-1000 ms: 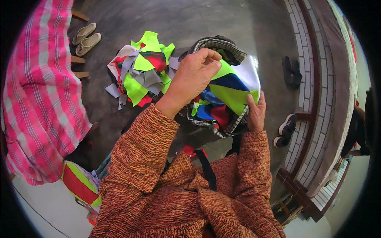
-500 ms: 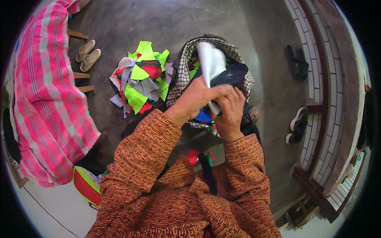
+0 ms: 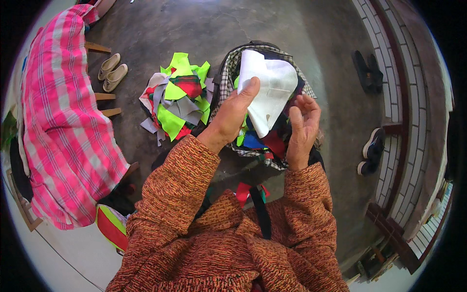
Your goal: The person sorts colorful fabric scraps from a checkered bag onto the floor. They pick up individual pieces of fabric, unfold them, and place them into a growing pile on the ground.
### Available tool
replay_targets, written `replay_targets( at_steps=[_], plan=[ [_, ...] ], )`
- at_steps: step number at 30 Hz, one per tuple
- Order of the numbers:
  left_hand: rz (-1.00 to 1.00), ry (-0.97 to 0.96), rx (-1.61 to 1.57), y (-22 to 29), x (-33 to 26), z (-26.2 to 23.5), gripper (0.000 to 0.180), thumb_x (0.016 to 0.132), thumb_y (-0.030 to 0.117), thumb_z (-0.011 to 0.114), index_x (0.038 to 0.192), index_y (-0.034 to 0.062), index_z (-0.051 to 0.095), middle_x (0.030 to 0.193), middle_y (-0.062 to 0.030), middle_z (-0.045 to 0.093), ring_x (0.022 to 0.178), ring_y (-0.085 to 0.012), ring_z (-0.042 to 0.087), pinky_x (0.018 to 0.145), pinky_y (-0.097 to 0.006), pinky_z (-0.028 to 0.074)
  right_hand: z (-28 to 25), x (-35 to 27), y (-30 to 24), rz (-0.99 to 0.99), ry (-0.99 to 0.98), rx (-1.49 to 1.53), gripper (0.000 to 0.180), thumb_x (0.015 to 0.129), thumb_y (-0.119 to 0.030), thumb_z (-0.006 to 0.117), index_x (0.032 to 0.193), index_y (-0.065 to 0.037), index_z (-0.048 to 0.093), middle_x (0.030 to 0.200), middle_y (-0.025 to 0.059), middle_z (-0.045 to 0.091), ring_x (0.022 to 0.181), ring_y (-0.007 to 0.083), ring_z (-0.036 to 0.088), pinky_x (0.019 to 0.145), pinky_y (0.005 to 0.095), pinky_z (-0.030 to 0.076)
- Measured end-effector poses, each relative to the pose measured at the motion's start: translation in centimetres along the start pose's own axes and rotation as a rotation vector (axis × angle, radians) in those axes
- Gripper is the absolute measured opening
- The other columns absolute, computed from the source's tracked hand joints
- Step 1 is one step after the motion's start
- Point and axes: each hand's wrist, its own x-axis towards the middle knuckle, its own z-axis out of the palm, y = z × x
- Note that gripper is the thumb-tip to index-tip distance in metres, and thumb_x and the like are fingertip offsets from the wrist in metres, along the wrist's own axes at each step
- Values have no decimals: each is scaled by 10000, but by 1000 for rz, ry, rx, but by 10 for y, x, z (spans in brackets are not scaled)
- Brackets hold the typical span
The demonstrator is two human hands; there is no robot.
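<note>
A white piece of cloth (image 3: 270, 87) hangs from my left hand (image 3: 232, 113), pinched with the thumb on top near its left edge. My right hand (image 3: 304, 130) is apart from it, just to its right, with the fingers loosely curled and nothing seen in them. Below both hands lies an open bag (image 3: 225, 87) with a black and white checked lining, full of fabric scraps. Blue (image 3: 253, 141) and dark red scraps show under the white cloth, which hides much of what the bag holds.
Left of the bag, a heap of neon-green, grey and red scraps (image 3: 170, 119) lies on the floor. Farther left are beige shoes (image 3: 116, 77) and furniture under a pink checked cloth (image 3: 73, 131). Dark slippers (image 3: 367, 72) and shoes (image 3: 373, 146) line the right-hand brick ledge (image 3: 391, 102).
My right hand has let go of the white cloth and moved right, its fingers loosening. The cloth has opened out flatter in my left hand, which has turned thumb up.
</note>
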Motion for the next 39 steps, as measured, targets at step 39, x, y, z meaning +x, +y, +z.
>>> replay_targets(
  at_steps=[39],
  plan=[
    [110,10,126,1,-5,-11,789,788,-52,571,1457,63,169,1192,-123,564,1080,-173,546,926,-296,433,1,11,-23,400,-78,749,411,893,-252,453,1233,-21,450,1154,131,560,1070,253,557,912,357,457]
  ],
)
